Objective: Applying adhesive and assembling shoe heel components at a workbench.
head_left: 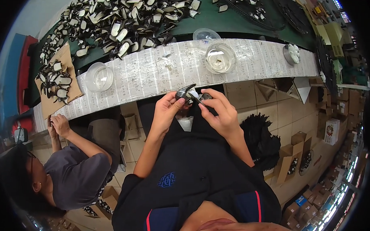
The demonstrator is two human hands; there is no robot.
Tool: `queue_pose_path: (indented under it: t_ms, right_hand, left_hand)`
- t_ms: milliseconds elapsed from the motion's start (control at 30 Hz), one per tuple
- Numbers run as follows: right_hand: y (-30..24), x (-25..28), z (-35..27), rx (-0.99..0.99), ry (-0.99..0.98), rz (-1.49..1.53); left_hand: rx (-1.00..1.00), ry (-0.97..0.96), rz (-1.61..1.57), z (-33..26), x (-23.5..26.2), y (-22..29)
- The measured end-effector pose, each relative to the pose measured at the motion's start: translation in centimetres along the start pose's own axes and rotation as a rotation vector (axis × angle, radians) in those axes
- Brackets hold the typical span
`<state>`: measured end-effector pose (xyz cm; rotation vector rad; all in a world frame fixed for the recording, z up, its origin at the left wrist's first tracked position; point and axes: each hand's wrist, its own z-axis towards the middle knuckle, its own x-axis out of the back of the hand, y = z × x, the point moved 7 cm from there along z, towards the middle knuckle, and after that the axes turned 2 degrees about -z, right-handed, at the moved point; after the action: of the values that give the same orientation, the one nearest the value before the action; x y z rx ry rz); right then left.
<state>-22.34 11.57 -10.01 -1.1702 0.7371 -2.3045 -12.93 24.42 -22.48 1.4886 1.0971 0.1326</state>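
Observation:
Above the table's front edge, my left hand [167, 108] pinches a small glossy black piece [181, 93] with a whitish face between thumb and fingers. Close beside it my right hand [222, 112] is closed on a dark part [205, 97], thumb and index finger together. The held parts meet or nearly meet between my hands; I cannot tell whether they are joined. Several similar black pieces with cream pads lie in a large pile [122, 34] on the green table top [188, 28].
A paper-covered strip [154, 69] edges the table, bearing clear plastic tubs [221, 58] [100, 76] and a metal cup [292, 54]. Cardboard [74, 85] with more pieces lies at the left. A co-worker [75, 168] sits there, hands at the edge. Open boxes [291, 160] and black strips [259, 140] are at right.

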Motion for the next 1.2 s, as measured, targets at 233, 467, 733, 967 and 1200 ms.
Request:
queue_pose_path:
  t_ms: [233, 467, 733, 967, 1200]
  right_hand:
    - [0.2, -0.8, 0.1, 0.014, -0.067, 0.003]
    - [0.6, -0.4, -0.1, -0.021, -0.023, -0.095]
    - [1.5, 0.2, -0.1, -0.082, 0.015, -0.229]
    - [1.9, 2.5, -0.2, -0.194, 0.146, -0.094]
    - [1.8, 1.9, -0.5, -0.279, 0.146, 0.075]
  left_hand:
    - [0.016, 0.013, -0.012, -0.2, -0.1, -0.3]
    - [0.027, 0.020, 0.001, -0.2, -0.7, 0.1]
    - [0.040, 0.002, 0.061, 0.2, -0.3, -0.6]
    - [0.127, -0.012, -0.173, -0.5, -0.4, -1.0]
    - [0.154, -0.024, -0.223, -0.5, -0.2, -1.5]
